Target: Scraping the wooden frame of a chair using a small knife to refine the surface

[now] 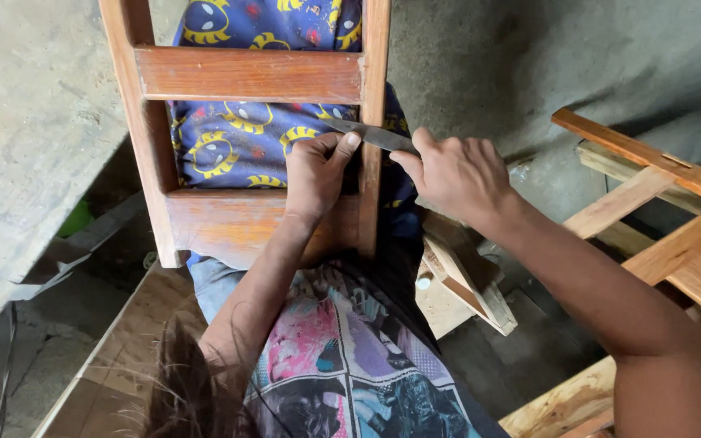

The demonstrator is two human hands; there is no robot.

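While the flat metal blade point(375, 135) is pinched at each end, the left hand point(316, 172) closed on its near end and the right hand point(454, 172) closed on its far end, it is held across the right upright of a reddish wooden frame point(247, 75) propped on the lap. Should the blade be pressed unevenly, a slip off the narrow rail is likely, and fingertips or the patterned shorts point(233, 139) beneath could be cut. Loose timber pieces point(665, 219) are stacked nearby.

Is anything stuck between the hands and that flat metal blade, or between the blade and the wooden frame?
Nothing visible. The left hand and right hand both grip the metal blade, which lies directly across the frame's upright rail.
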